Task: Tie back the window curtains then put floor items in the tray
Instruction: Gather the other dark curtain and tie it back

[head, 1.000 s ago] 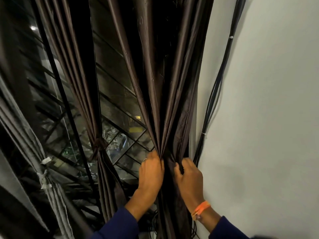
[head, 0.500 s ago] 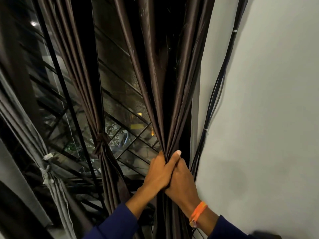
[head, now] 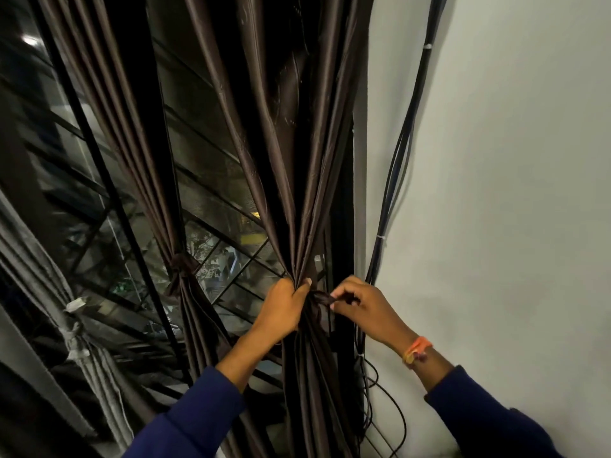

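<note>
Left hand (head: 283,310) grips the gathered curtain (head: 299,200); right hand (head: 358,304) pinches what looks like its tie (head: 322,297) beside it: wrap snugly, keeping the bunch tight.

Three curtains (head: 291,180), two hands (head: 281,312), one wristband (head: 417,350).

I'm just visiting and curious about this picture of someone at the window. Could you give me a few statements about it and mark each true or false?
1. The left hand grips the gathered dark brown satin curtain. True.
2. The right hand rests flat on the white wall. False: it pinches a dark brown tie strip beside the bunch.
3. An orange wristband sits on the right wrist. True.
4. The neighbouring brown curtain to the left hangs loose. False: it is already tied.
</note>
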